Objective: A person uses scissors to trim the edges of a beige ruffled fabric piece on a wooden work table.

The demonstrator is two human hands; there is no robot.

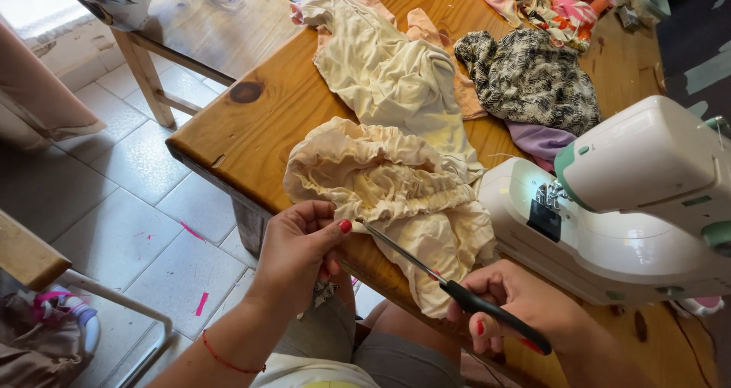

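Observation:
A gathered cream fabric piece (pixel 388 186) lies at the near edge of the wooden table (pixel 251 129). My left hand (pixel 298 251) pinches its near edge between thumb and fingers. My right hand (pixel 518 304) holds black-handled scissors (pixel 457 290), whose thin blades reach left to the fabric beside my left thumb. A white and green sewing machine (pixel 632 205) stands just right of the fabric, its lamp lit.
More cloth covers the table farther back: a cream garment (pixel 388 68), a black-and-white patterned piece (pixel 533 79), a lilac piece (pixel 541 140) and colourful scraps (pixel 541 0). A wooden chair (pixel 190 30) stands at left on a tiled floor with pink scraps (pixel 201 304).

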